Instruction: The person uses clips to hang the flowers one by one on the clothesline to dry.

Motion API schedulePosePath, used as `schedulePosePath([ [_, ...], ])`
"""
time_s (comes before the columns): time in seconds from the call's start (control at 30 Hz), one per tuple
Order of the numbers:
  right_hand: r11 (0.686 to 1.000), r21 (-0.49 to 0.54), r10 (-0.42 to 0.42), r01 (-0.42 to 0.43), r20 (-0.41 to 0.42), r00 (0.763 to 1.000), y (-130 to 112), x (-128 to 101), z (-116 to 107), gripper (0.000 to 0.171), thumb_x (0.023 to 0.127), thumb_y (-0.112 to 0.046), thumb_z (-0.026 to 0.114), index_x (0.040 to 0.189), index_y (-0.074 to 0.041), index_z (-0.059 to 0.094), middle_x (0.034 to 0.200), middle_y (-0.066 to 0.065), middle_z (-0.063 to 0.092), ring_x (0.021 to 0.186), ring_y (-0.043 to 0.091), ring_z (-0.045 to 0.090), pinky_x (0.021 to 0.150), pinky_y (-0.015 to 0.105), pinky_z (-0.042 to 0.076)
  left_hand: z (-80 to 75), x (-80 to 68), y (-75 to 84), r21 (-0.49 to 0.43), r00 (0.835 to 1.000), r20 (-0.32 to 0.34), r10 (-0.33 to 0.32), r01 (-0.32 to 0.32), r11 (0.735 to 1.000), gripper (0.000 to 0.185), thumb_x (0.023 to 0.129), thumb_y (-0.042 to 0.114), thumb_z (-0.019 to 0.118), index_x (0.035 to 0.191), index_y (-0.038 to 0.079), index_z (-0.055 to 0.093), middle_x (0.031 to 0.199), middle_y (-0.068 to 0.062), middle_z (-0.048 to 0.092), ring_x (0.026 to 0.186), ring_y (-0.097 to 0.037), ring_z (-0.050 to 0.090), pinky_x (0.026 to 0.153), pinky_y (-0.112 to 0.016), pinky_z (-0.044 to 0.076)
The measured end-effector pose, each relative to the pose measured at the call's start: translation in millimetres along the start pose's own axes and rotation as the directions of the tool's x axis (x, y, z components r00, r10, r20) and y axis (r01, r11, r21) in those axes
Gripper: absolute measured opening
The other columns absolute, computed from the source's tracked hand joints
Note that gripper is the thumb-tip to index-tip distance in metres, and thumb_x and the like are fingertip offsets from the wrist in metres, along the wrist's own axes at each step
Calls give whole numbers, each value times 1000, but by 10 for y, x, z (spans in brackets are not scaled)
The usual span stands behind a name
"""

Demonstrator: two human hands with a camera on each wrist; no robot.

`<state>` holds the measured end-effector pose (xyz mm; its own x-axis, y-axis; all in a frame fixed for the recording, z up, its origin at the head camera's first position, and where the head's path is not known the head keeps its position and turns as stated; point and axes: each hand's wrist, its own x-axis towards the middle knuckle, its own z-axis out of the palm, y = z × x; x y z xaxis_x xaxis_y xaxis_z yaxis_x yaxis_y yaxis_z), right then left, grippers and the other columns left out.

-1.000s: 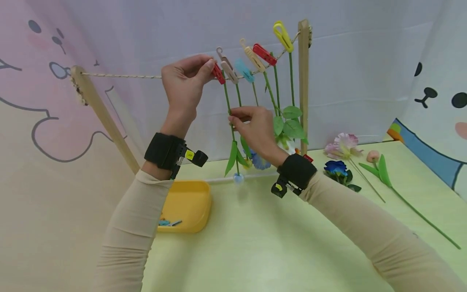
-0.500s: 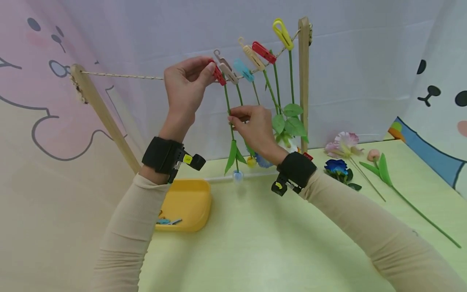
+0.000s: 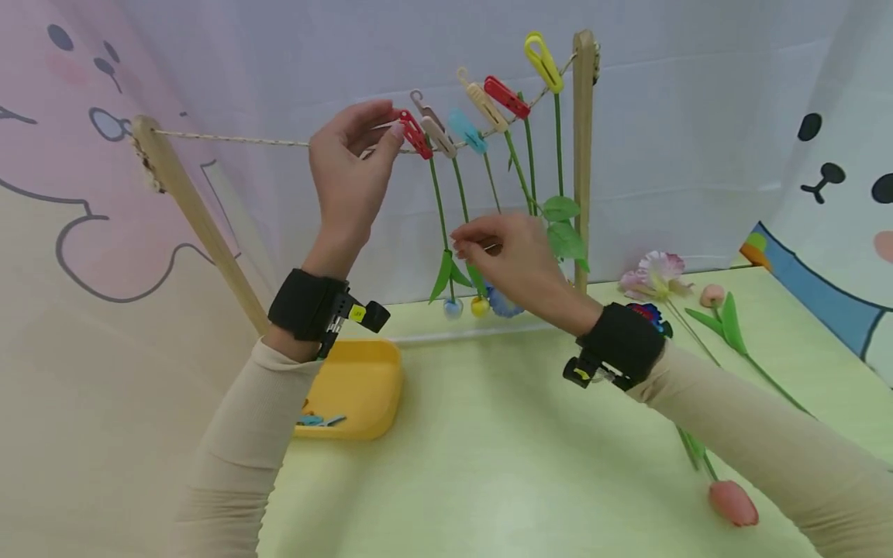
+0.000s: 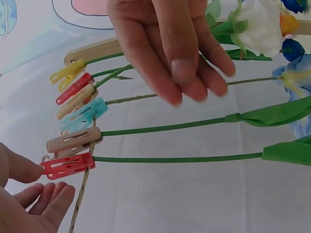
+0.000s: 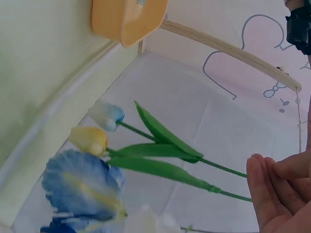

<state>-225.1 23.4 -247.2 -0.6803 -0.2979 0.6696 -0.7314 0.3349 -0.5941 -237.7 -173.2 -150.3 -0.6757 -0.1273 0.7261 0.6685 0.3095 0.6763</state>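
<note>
A rope (image 3: 279,142) runs between two wooden posts, and several pegs on it each hold an artificial flower upside down by its stem. My left hand (image 3: 382,128) is up at the rope, its thumb tip touching the end of the leftmost red peg (image 4: 67,165) with the other fingers relaxed. That red peg (image 3: 413,133) clamps a green stem (image 3: 439,209) ending in a pale blue tulip bud (image 3: 453,308). My right hand (image 3: 477,236) hovers in front of the hanging stems with fingers loosely extended, holding nothing.
A yellow tray (image 3: 356,387) with spare pegs sits at the left, under the slanted post (image 3: 195,217). The upright post (image 3: 583,155) stands at the right. Loose flowers lie on the green table: a pink-white bloom (image 3: 656,275), a pink bud (image 3: 713,296), a pink tulip (image 3: 732,502).
My right hand has let go of the stem and drawn a little right and toward me. My left hand's pinch on the red peg has loosened to a touch.
</note>
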Motion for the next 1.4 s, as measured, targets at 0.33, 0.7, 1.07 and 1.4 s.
schedulePosePath([
  [0.33, 960, -258, -95, 109, 66, 993, 270, -450, -805, 18, 95, -2, 72, 109, -9, 80, 98, 1, 78, 81, 15, 74, 64, 17, 50, -362, -504, -201, 54, 980, -8, 200, -199, 978, 19, 97, 3, 69, 114, -4, 72, 108, -14, 74, 88, -19, 72, 89, -29, 59],
  [0.7, 909, -414, 139, -42, 206, 969, 883, -1183, -1269, 13, 92, -4, 75, 103, -6, 80, 89, 2, 77, 73, 16, 73, 59, 22, 53, -997, -1242, -871, 119, 984, 142, -103, 86, 989, 14, 98, 1, 68, 108, -6, 74, 100, -21, 74, 80, -19, 73, 77, -23, 60],
  [1.07, 816, -550, 322, -178, 177, 930, 1435, -1855, -1531, 7, 89, -3, 76, 95, -1, 78, 78, 1, 73, 62, 14, 64, 50, 26, 46, -1430, -1712, -1342, 330, 886, 283, -368, 270, 904, 18, 100, 10, 67, 113, -2, 73, 105, -18, 74, 87, -22, 73, 79, -15, 57],
  [1.4, 773, -555, 504, -309, 240, 830, 1642, -2086, -1433, 12, 87, -11, 76, 89, 1, 75, 77, 2, 72, 67, 16, 66, 57, 32, 51, -1666, -1983, -1671, 541, 850, 323, -417, 195, 818, 14, 98, 11, 71, 108, 3, 76, 102, -12, 76, 88, -24, 72, 75, -18, 56],
])
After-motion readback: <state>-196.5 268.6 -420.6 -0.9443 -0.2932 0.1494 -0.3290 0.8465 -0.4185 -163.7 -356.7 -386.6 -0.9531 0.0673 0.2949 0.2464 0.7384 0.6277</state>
